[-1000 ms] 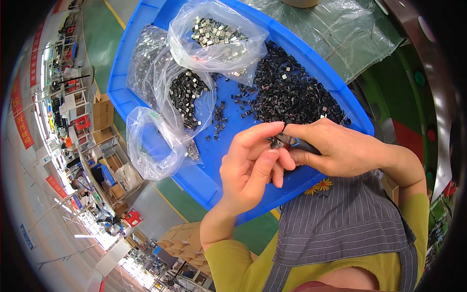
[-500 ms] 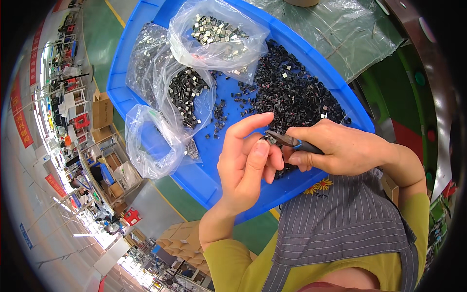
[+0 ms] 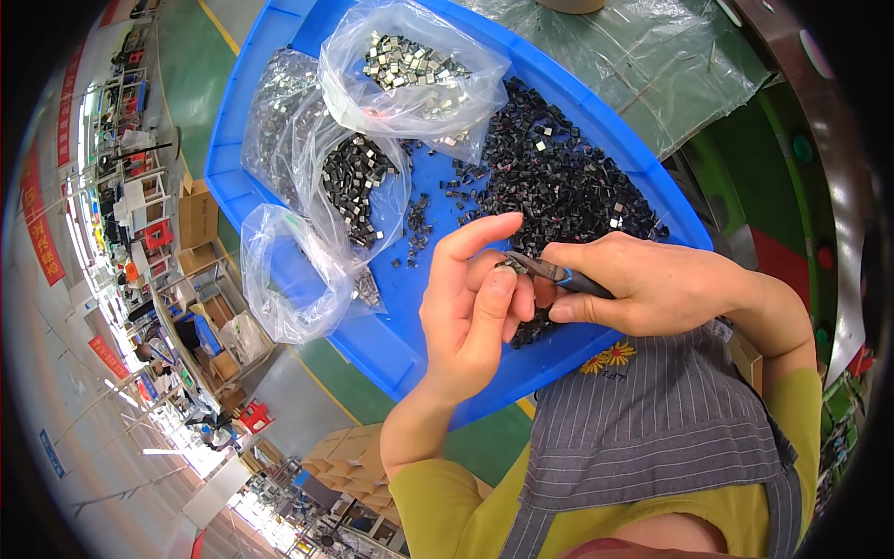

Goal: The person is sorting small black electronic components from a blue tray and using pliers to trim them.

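My left hand point(image 3: 466, 312) is closed in a pinch, thumb against fingers, with the index finger raised and curved above. It holds a small dark component point(image 3: 508, 267), mostly hidden by the fingertips. My right hand point(image 3: 647, 279) is wrapped round a pair of small cutting pliers point(image 3: 585, 283) with dark blue-black handles. The jaws point left and meet the component at my left fingertips. Both hands are over the near side of a blue tray point(image 3: 386, 359). Beyond them lies a heap of small black parts point(image 3: 559, 177).
In the tray stand open clear plastic bags: one with silvery-topped pieces point(image 3: 410, 63), one with dark pieces point(image 3: 354, 182), and a crumpled bag point(image 3: 293, 279) at the left rim. Plastic sheeting point(image 3: 643, 65) lies beyond the tray. Cardboard boxes point(image 3: 345, 456) are stacked lower left.
Both hands have shifted very slightly left with the pliers. The jaws remain at the component, and the left hand keeps its pinch.
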Tool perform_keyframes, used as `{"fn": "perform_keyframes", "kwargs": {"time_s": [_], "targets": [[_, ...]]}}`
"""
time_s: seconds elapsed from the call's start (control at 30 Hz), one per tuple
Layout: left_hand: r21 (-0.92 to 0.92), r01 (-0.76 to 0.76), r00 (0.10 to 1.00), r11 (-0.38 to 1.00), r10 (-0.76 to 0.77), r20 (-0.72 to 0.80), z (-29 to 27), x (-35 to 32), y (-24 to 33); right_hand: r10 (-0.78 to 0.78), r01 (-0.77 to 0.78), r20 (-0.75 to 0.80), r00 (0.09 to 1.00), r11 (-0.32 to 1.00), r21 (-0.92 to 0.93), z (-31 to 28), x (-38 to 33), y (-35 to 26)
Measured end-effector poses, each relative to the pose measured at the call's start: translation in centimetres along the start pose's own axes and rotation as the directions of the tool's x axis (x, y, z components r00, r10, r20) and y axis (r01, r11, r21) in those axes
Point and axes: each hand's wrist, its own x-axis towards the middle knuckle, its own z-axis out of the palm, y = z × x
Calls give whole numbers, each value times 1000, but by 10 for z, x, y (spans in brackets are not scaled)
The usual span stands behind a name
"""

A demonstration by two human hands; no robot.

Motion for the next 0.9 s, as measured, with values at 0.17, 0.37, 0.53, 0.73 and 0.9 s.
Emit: {"fn": "perform_keyframes", "kwargs": {"time_s": [0.17,0.37,0.53,0.73,0.9], "targets": [[35,6,1000,999,-6,-10,-1,-1,3,41,-41,0,999,999,-7,0,0,-1],[10,99,993,995,-98,-63,-1,2,10,-45,34,-115,992,995,-92,7,2,4],[707,-317,931,633,351,103,-12,4,-4,38,-40,-81,996,999,-17,4,2,-5],[458,-205,976,865,216,29,-14,6,-4,-22,18,-93,995,999,-42,5,0,4],[367,-141,990,919,123,72,-20,7,-4,-69,65,-53,996,996,-61,1,0,2]]}}
